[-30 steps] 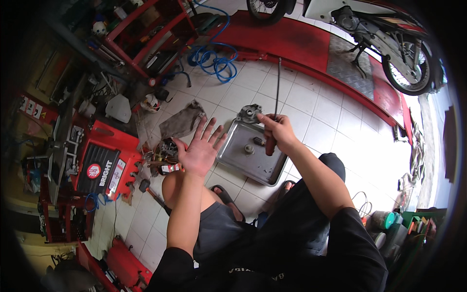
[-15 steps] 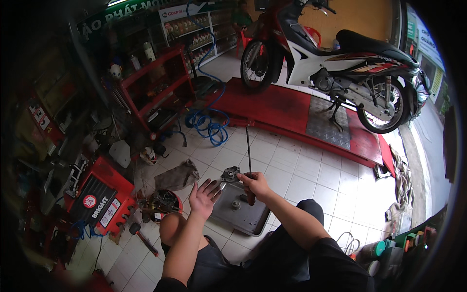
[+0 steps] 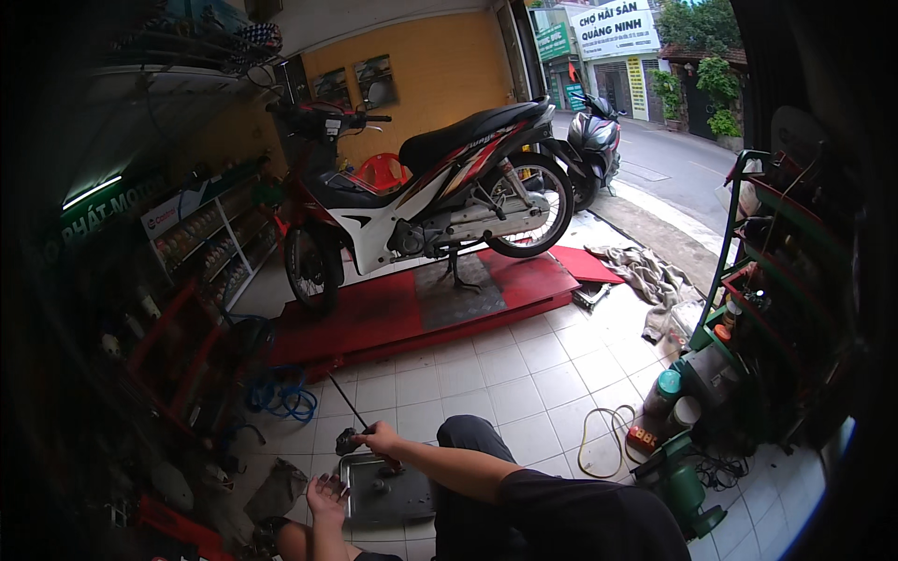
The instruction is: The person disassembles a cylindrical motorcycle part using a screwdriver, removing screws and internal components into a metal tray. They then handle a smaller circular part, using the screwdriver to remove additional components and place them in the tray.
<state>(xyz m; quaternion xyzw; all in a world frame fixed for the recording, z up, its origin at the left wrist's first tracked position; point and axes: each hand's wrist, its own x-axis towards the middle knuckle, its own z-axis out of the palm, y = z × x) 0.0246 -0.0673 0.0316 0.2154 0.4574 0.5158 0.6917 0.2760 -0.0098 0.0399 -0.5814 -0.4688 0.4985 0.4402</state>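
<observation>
My right hand [image 3: 377,438] is closed around a long-shafted screwdriver [image 3: 350,403], whose shaft points up and away to the left. The same hand also grips a small dark metal engine part [image 3: 348,442] at its thumb side. My left hand [image 3: 327,498] is open, palm up, with dark-smudged fingers; it holds nothing and sits by the left edge of a grey metal tray [image 3: 404,510]. In that tray lies a small round metal piece [image 3: 380,485]. Fine detail of the engine part is too small to tell.
A red and white motorbike [image 3: 440,220] stands on a red lift platform [image 3: 374,335] ahead. Grey cloth [image 3: 278,491] and coiled blue hose [image 3: 281,397] lie left on white tiles. To the right are a green shelf rack [image 3: 739,252], jars [image 3: 662,391] and a looped cable [image 3: 599,449].
The view has swung right and up, bringing in the street and the right-hand rack. My right hand keeps its hold on the screwdriver and engine part; my left hand stays open.
</observation>
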